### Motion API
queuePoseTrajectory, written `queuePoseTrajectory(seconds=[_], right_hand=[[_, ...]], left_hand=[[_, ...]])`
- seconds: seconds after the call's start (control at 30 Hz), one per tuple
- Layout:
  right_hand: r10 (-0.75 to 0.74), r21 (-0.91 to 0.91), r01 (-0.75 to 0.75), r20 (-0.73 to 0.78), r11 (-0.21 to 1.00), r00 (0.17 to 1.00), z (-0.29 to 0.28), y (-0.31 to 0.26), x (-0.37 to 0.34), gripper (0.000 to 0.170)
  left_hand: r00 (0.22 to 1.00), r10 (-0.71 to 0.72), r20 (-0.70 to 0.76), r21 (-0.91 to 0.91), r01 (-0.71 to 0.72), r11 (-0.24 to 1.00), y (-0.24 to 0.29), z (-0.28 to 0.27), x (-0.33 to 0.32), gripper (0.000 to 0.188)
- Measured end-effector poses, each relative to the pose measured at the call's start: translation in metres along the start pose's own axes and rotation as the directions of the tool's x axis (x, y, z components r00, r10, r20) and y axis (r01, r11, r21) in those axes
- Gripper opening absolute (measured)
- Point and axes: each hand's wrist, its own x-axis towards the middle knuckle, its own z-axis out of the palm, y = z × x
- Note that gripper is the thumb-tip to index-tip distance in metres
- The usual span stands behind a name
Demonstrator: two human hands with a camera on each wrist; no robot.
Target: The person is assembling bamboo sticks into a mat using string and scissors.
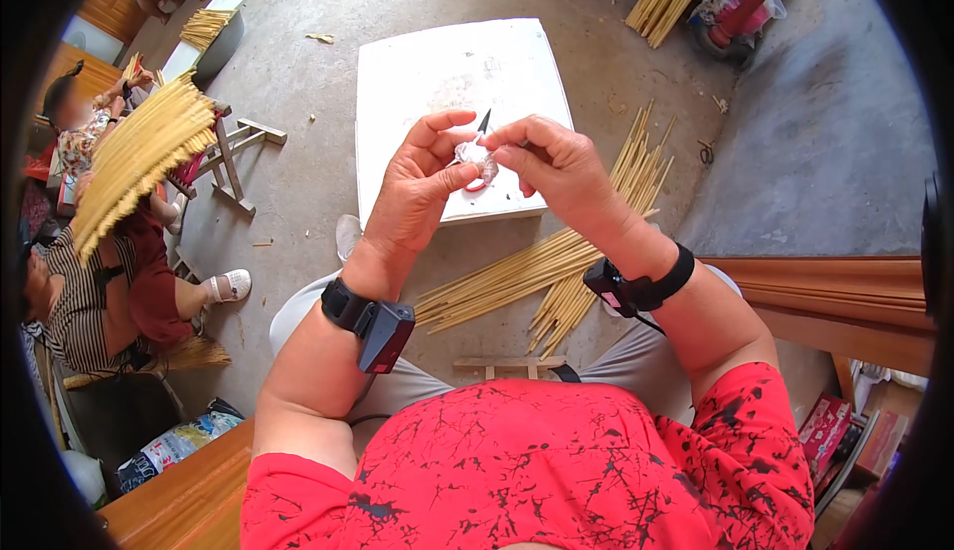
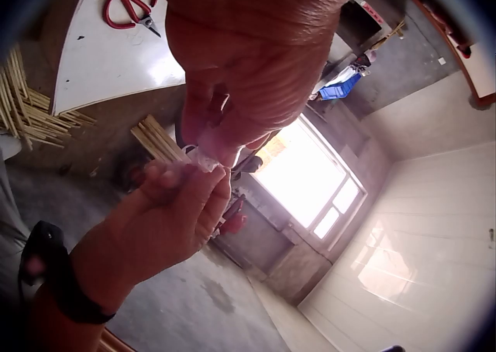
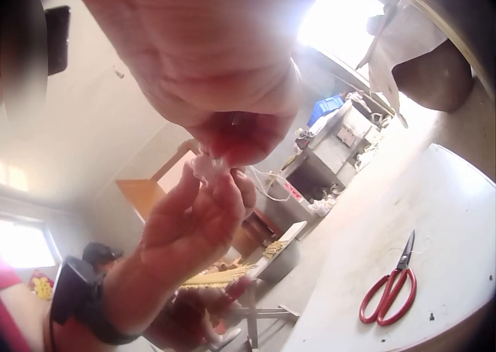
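Note:
In the head view a small crumpled whitish wad, like thin thread or film, sits between both hands above the white table. My left hand holds it between thumb and fingers. From the other side my right hand pinches at its upper edge with thumb and forefinger; exactly which strand is too small to tell. Scissors with red handles lie on the tabletop under the hands, and their dark blade tip shows between the fingers in the head view. The right palm partly covers the wad in the right wrist view.
The white table stands just beyond my knees. Long thin yellowish sticks are spread on the floor beside it. At the left, seated people are near a big stick bundle and a wooden trestle. A red metal stand is at back right.

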Motion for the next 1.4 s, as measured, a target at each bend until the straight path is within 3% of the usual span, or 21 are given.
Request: queuePoseTrajectory(seconds=[0.03,0.07,0.1,0.23,0.3,0.33,0.4,0.5,0.57,0.6,0.63,0.7,0.83,0.9,0.97,1.03,1.1,1.2,1.27,1.3,1.4], right_hand=[[0.0,0.001,0.0,0.0,1.0,1.0,0.0,0.003,0.0,0.006],[-0.203,-0.283,0.193,-0.008,0.94,0.979,-0.001,0.008,0.0,0.006],[-0.392,-0.539,0.351,0.042,0.765,0.919,-0.001,0.01,0.001,0.007],[-0.426,-0.563,0.339,-0.025,0.754,0.905,-0.001,0.01,0.001,0.01],[-0.195,-0.368,0.146,-0.099,0.918,0.976,-0.003,0.011,0.001,0.009],[-0.195,-0.368,0.147,-0.096,0.918,0.976,-0.005,0.008,0.001,0.009],[0.132,0.043,-0.131,-0.011,0.99,0.991,-0.009,0.0,0.001,0.011],[0.158,0.009,-0.159,0.103,0.987,0.982,-0.012,0.003,0.002,0.015],[0.186,-0.031,-0.184,0.069,0.982,0.98,-0.013,0.005,0.001,0.016],[0.21,-0.072,-0.207,0.029,0.976,0.977,-0.014,0.007,0.001,0.017],[0.21,-0.07,-0.208,0.031,0.976,0.977,-0.017,0.011,0.002,0.017],[0.339,0.032,-0.338,-0.017,0.94,0.941,-0.023,0.016,0.004,0.018],[0.333,0.157,-0.323,-0.038,0.933,0.942,-0.025,0.016,0.003,0.018],[0.306,0.171,-0.301,-0.008,0.938,0.952,-0.024,0.012,0.001,0.017],[0.279,0.182,-0.278,0.024,0.943,0.96,-0.024,0.006,0.0,0.017],[0.236,0.265,-0.224,-0.016,0.938,0.972,-0.023,-0.002,-0.002,0.017],[0.235,0.312,-0.207,-0.053,0.927,0.971,-0.029,-0.008,-0.002,0.017],[0.228,0.41,-0.159,-0.125,0.898,0.966,-0.043,-0.009,-0.001,0.016],[0.199,0.469,-0.109,-0.148,0.876,0.969,-0.056,-0.005,0.0,0.016],[0.201,0.47,-0.109,-0.149,0.876,0.968,-0.059,-0.003,-0.001,0.016],[0.229,0.501,-0.114,-0.173,0.858,0.958,-0.062,0.001,-0.003,0.016]], left_hand=[[1.0,-0.009,0.001,-0.02,0.009,1.0,-0.001,0.001,0.0,0.042],[1.0,-0.018,0.003,-0.04,0.018,0.999,-0.001,0.001,0.0,0.041],[1.0,-0.018,0.003,-0.04,0.018,0.999,-0.002,0.001,0.0,0.041],[0.998,-0.064,0.0,-0.03,0.064,0.997,-0.004,-0.003,0.001,0.035],[0.996,-0.08,-0.026,0.015,0.081,0.997,-0.005,-0.005,0.002,0.032],[0.994,-0.097,-0.053,0.03,0.099,0.995,-0.008,-0.008,0.002,0.029],[0.99,-0.113,-0.085,0.046,0.118,0.992,-0.012,-0.015,0.004,0.025],[0.969,-0.181,-0.17,0.076,0.196,0.978,-0.017,-0.025,0.004,0.019],[0.911,-0.222,-0.347,-0.031,0.225,0.974,-0.019,-0.028,0.005,0.014],[0.895,-0.21,-0.394,-0.022,0.219,0.975,-0.021,-0.031,0.006,0.021],[0.894,-0.21,-0.397,-0.021,0.22,0.975,-0.021,-0.034,0.006,0.021],[0.942,-0.235,-0.24,-0.044,0.232,0.972,-0.018,-0.037,0.007,0.03],[0.931,-0.33,-0.156,-0.205,0.296,0.933,-0.013,-0.028,0.002,0.04],[0.923,-0.385,0.008,-0.303,0.369,0.879,-0.017,-0.029,0.001,0.043],[0.915,-0.404,0.0,-0.274,0.388,0.88,-0.025,-0.031,0.004,0.034],[0.922,-0.378,-0.091,0.042,0.382,0.923,-0.03,-0.027,0.006,0.022],[0.906,-0.418,-0.065,0.002,0.419,0.908,-0.031,-0.025,0.006,0.017],[0.908,-0.416,-0.056,0.136,0.42,0.897,-0.036,-0.027,0.005,0.017],[0.899,-0.43,-0.075,0.366,0.427,0.827,-0.038,-0.033,0.002,0.017],[0.899,-0.433,-0.075,0.366,0.428,0.826,-0.039,-0.036,0.001,0.017],[0.83,-0.5,-0.249,0.318,0.558,0.767,-0.045,-0.044,-0.001,0.016]])
